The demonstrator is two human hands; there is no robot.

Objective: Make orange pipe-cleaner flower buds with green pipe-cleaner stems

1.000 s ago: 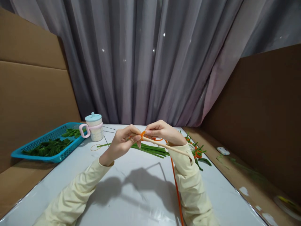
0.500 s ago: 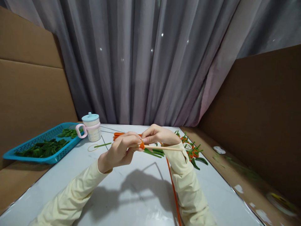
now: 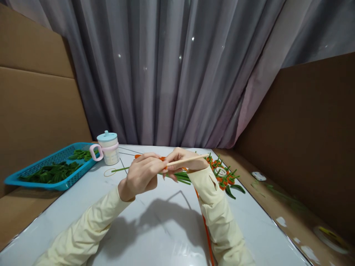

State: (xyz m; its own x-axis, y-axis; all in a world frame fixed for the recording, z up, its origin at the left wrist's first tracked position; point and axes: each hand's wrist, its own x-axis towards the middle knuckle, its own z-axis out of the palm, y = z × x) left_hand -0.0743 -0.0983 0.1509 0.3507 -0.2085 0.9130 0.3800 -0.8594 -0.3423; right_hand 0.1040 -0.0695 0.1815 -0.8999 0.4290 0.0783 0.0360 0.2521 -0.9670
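My left hand [image 3: 144, 173] is closed around one end of a thin wooden stick [image 3: 191, 159], which points right across my right hand. Against it, my right hand [image 3: 179, 158] pinches at the same end, where a bit of orange pipe cleaner [image 3: 165, 167] shows between the fingers. Most of that orange piece is hidden by the fingers. A long orange strand [image 3: 206, 231] runs from under my right wrist down to the near edge. Behind and below the hands lie green pipe cleaners [image 3: 183, 178] and orange ones [image 3: 137, 156].
A blue basket [image 3: 65, 184] with green leaf shapes stands at left, beside a lidded cup [image 3: 111, 151]. Orange pieces with green stems [image 3: 229, 179], a white roll [image 3: 221, 171] and green leaves [image 3: 237, 189] lie at right. Cardboard walls [image 3: 310, 111] flank the white table [image 3: 144, 229].
The stick's free end has swung upward, and my right hand has turned and shifted slightly left, its lower fingers now showing under the stick. The hands stay together.
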